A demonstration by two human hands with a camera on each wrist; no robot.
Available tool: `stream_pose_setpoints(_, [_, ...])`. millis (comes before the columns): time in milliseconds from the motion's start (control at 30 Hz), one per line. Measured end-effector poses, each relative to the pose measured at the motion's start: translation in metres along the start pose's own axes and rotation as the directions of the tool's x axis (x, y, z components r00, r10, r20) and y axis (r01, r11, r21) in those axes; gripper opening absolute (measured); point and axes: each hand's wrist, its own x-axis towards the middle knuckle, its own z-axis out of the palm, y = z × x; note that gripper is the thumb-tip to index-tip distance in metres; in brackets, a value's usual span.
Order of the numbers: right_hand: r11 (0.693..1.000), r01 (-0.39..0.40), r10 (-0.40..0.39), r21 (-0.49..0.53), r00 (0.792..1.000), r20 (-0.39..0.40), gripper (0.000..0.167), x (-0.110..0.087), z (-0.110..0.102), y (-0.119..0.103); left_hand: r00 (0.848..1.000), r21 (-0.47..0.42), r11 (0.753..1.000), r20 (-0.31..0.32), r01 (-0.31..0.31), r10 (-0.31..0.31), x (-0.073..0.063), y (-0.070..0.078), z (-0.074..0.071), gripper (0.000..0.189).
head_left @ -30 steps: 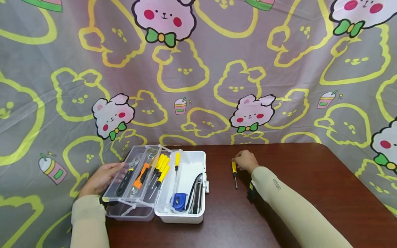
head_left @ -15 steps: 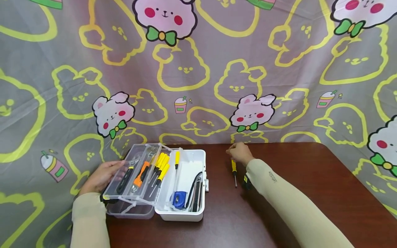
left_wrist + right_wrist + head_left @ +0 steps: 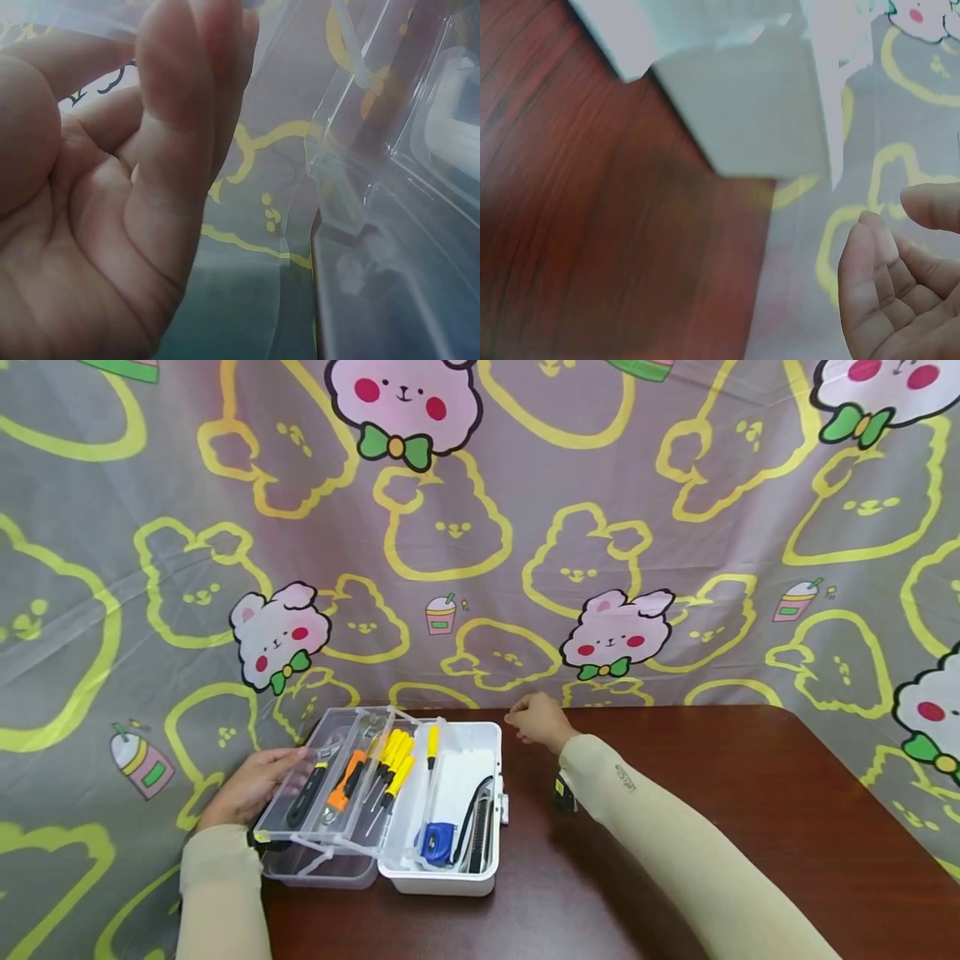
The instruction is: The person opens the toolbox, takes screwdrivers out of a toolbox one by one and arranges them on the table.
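Note:
An opened white toolbox point(image 3: 438, 883) stands on the table. Attached to its left is a raised clear plastic tray point(image 3: 288, 814) with an adjustable wrench point(image 3: 307, 793), an orange-handled tool point(image 3: 347, 789) and several yellow-handled screwdrivers point(image 3: 401, 772). My left hand point(image 3: 251, 785) holds the tray's left edge, some fingers showing through the plastic. In the left wrist view the left hand point(image 3: 150, 187) has bent fingers near the clear plastic. My right hand point(image 3: 542, 722) hovers behind the box's right rear corner; in the right wrist view the right hand point(image 3: 907, 300) is loosely curled, thumb apart, nothing visible between.
Inside the box lie a blue tape measure point(image 3: 437, 843), another yellow-handled screwdriver point(image 3: 432, 747), a black cord-like item point(image 3: 468, 818) and a knife-like tool point(image 3: 480, 835). Brown table point(image 3: 697, 793) extends to the right. A patterned curtain point(image 3: 480, 610) hangs directly behind.
My right hand has let go of a yellow-handled screwdriver on the table and moved left toward the box. That screwdriver's spot is now covered by the right sleeve. The left hand stays put.

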Motion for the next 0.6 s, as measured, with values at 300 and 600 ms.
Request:
stream_pose_setpoints(300, [0.999,0.032,-0.031,-0.026,0.998,0.051,0.028,-0.002,0.020,-0.025,1.000,-0.025,1.000,0.012,0.006,-0.006,-0.001,0.001,0.005,0.062])
stream_pose_setpoints(600, [0.997,0.069,-0.064,-0.041,0.992,0.111,0.048,-0.005,0.046,-0.053,1.000,-0.036,0.999,0.002,-0.010,0.011,-0.002,0.001,0.005,0.056])
